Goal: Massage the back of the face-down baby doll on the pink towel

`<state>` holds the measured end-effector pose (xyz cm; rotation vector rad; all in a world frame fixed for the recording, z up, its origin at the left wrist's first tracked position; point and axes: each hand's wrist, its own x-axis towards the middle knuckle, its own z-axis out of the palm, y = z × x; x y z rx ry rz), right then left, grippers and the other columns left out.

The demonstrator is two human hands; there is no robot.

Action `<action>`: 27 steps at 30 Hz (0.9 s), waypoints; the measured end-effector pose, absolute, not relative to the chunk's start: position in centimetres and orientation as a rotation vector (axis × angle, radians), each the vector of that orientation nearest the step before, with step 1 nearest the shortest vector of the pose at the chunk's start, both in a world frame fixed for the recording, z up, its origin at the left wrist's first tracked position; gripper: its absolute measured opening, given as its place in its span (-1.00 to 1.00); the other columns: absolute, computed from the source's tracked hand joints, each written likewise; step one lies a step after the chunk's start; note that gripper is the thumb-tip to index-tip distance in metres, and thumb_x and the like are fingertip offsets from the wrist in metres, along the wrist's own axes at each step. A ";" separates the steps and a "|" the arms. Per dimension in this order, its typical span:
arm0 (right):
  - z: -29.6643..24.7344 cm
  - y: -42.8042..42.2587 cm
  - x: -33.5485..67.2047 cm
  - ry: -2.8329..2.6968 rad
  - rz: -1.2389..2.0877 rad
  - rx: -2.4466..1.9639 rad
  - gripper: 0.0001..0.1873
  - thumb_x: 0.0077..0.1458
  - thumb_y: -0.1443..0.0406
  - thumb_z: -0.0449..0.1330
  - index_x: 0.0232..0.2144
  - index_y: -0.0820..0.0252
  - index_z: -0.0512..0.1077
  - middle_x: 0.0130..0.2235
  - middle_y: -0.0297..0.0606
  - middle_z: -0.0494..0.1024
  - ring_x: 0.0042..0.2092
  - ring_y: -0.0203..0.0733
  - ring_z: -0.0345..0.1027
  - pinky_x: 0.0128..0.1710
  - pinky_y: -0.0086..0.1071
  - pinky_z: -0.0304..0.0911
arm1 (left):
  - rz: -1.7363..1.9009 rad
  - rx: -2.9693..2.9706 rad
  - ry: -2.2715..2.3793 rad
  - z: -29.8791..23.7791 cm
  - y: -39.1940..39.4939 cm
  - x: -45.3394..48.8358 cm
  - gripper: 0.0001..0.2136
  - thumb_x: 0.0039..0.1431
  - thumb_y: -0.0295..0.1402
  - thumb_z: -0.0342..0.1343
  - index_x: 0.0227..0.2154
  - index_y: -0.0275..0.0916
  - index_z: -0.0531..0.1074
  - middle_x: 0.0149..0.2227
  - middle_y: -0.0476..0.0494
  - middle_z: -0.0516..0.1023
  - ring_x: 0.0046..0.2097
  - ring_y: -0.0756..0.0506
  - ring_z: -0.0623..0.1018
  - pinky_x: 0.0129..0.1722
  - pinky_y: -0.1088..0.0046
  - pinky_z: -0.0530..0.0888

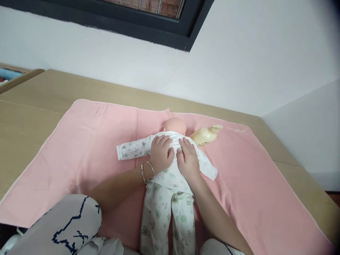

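Observation:
A baby doll (pixel 175 124) lies stretched out, its bald head toward the wall; no facial features show. It wears a white patterned long-sleeved top (pixel 170 177) and matching trousers (pixel 156 212). One sleeve points out to the left, the other slants down to the right. My left hand (pixel 161 153), with a bangle on its wrist, rests flat on the upper left of the doll's top. On the upper right of the top lies my right hand (pixel 189 157), fingers stretched out. Both thumbs point inward, and the palms are hidden against the cloth.
Beneath the doll a pink mat (pixel 106 131) covers much of a wooden surface (pixel 34 94). Right of the doll's head lies a glossy cream-coloured, bottle-like object (pixel 205 135). A white wall (pixel 225 71) with a dark window frame (pixel 170 33) stands behind.

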<state>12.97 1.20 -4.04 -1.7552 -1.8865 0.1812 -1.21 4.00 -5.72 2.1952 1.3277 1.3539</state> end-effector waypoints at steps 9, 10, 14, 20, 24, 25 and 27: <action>-3.7 1.0 12.6 -1.911 0.124 -1.753 -0.44 0.31 0.20 -0.13 0.26 0.28 0.29 0.36 0.04 0.23 0.40 0.12 0.05 0.37 0.20 -0.04 | 1.290 2.218 1.345 -5.8 4.0 -1.5 -0.69 0.24 -0.40 0.00 0.02 -0.21 0.43 0.13 -0.23 0.53 0.23 -0.23 0.42 0.33 -0.02 0.28; -3.7 1.0 12.6 -1.911 0.110 -1.752 -0.43 0.31 0.20 -0.13 0.26 0.30 0.29 0.35 0.06 0.24 0.40 0.13 0.05 0.37 0.20 -0.04 | 1.286 2.228 1.346 -5.7 4.0 -1.5 -0.69 0.23 -0.41 0.00 0.01 -0.22 0.43 0.13 -0.23 0.53 0.23 -0.23 0.42 0.33 -0.01 0.28; -3.8 1.4 12.5 -1.918 0.065 -1.748 -0.44 0.30 0.23 -0.12 0.24 0.32 0.31 0.33 0.07 0.27 0.38 0.14 0.08 0.37 0.18 -0.03 | 1.295 2.247 1.348 -5.7 4.4 -1.5 -0.70 0.23 -0.41 -0.02 -0.01 -0.25 0.44 0.10 -0.26 0.55 0.21 -0.23 0.44 0.32 0.01 0.29; -3.0 1.2 11.8 -1.960 0.040 -1.802 -0.44 0.32 0.27 -0.12 0.27 0.42 0.26 0.34 0.15 0.24 0.39 0.19 0.06 0.36 0.18 -0.03 | 1.362 2.236 1.298 -6.6 5.2 -1.3 -0.69 0.20 -0.41 -0.01 -0.03 -0.29 0.47 0.08 -0.29 0.56 0.19 -0.24 0.46 0.32 0.07 0.27; 0.0 0.7 12.6 -1.995 0.103 -1.662 -0.47 0.25 0.29 0.00 0.22 0.39 0.33 0.32 0.10 0.29 0.38 0.12 0.09 0.38 0.05 0.02 | 1.371 2.119 1.236 -6.0 5.7 -1.6 -0.68 0.17 -0.39 0.03 -0.05 -0.31 0.50 0.08 -0.34 0.55 0.19 -0.27 0.45 0.33 0.09 0.24; 1.0 0.7 13.3 -1.943 0.102 -1.619 -0.45 0.24 0.29 0.01 0.23 0.38 0.31 0.33 0.06 0.28 0.39 0.08 0.07 0.40 0.01 0.01 | 1.374 2.037 1.229 -5.4 5.7 -1.7 -0.69 0.13 -0.40 0.06 -0.07 -0.30 0.51 0.05 -0.32 0.56 0.17 -0.27 0.47 0.31 0.10 0.26; 2.9 1.1 15.1 -1.782 0.078 -1.559 -0.39 0.22 0.31 0.00 0.29 0.34 0.23 0.35 -0.01 0.25 0.41 0.01 0.03 0.41 -0.03 -0.01 | 1.476 1.752 1.190 -3.7 5.9 -1.4 -0.71 0.08 -0.39 0.09 -0.11 -0.24 0.53 0.01 -0.25 0.58 0.12 -0.23 0.50 0.26 0.16 0.33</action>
